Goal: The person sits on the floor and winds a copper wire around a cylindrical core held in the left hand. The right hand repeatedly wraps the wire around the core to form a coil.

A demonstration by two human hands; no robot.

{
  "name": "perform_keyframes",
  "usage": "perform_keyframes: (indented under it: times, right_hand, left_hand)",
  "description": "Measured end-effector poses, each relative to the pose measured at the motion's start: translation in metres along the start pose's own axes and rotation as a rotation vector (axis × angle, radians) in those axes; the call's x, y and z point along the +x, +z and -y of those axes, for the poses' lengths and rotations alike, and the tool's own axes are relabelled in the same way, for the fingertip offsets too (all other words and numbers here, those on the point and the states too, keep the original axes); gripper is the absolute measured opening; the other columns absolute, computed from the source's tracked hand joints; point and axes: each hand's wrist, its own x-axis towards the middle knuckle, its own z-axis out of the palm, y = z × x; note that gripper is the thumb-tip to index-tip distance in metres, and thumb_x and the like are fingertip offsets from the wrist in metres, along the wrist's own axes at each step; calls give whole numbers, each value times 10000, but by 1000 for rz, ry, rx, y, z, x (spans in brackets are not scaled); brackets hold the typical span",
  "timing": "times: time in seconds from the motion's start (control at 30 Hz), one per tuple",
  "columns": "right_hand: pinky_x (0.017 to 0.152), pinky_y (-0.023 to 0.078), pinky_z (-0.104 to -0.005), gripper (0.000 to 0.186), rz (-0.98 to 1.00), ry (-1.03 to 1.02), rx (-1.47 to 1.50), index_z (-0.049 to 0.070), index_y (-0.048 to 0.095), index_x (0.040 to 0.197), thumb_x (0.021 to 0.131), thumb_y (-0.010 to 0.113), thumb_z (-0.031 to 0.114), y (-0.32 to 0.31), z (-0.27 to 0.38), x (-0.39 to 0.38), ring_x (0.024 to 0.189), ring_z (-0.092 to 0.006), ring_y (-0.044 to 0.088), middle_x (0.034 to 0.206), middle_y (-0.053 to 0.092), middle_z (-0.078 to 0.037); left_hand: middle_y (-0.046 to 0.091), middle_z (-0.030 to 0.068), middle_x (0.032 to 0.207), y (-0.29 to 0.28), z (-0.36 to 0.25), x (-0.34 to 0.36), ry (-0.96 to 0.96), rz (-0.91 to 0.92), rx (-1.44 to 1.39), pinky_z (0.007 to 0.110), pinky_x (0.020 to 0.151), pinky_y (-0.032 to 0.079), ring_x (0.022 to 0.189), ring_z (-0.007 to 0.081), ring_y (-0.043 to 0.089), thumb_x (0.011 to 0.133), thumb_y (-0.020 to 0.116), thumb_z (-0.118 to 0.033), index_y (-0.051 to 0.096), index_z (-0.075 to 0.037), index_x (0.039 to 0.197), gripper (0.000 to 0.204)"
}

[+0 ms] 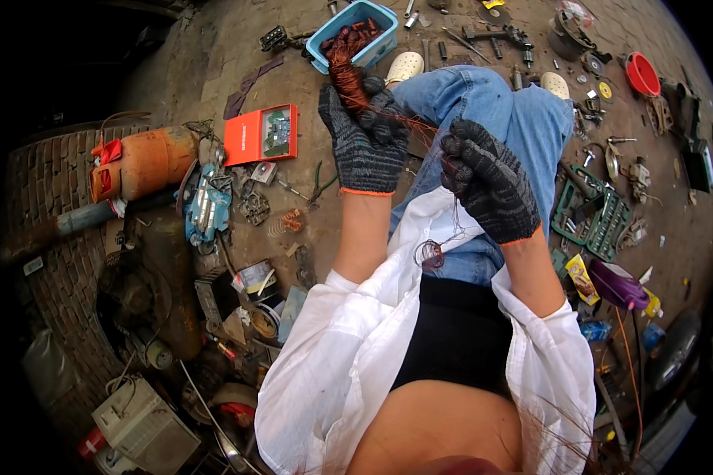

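Note:
Grey-and-black knit gloves with orange cuffs cover both my hands. My left hand (366, 138) is closed round a bundle of reddish copper wire (348, 81), whose upper end reaches over the blue plastic bin (375, 55). More dark copper wire coils lie inside that bin. Thin strands run from the bundle across to my right hand (487, 178), its fingers pinched together on them. Below the right hand hang fine loose strands, ending in a small tangled loop (431, 254) in front of my white shirt.
On the left are an orange gas cylinder (146, 162), a red box (245, 136) and green-handled pliers (319, 184). At the right lie a green socket set case (590, 214), a purple bottle (618, 283) and a red bowl (642, 74). Loose tools and metal parts cover much of the floor.

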Motion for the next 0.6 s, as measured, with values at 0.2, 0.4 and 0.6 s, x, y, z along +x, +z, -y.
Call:
perform_keyframes:
  times: [0.2,0.4,0.6]
  right_hand:
    - [654,458,-216,291,-115,-60,-316,-1,530,1141,852,545,33,7,0,-3,769,-103,544,938,596,-54]
    - [519,337,-174,306,-109,29,21,24,533,1176,871,511,39,-2,0,1,554,-24,407,910,611,-15]
    - [490,332,-166,289,-152,107,-6,29,527,1179,899,486,85,-14,0,2,533,-18,391,935,609,-7]
  left_hand:
    - [640,21,825,-7,-5,5,-24,-41,-59,245,551,519,682,133,611,834,593,-381,620,-108,968,305]
    - [619,20,782,-17,-7,11,-9,19,-13,230,483,458,567,117,542,835,589,-385,612,-106,935,297]
    - [601,23,766,-10,-6,10,16,-85,-36,221,443,416,505,107,491,837,580,-392,600,-108,930,299]
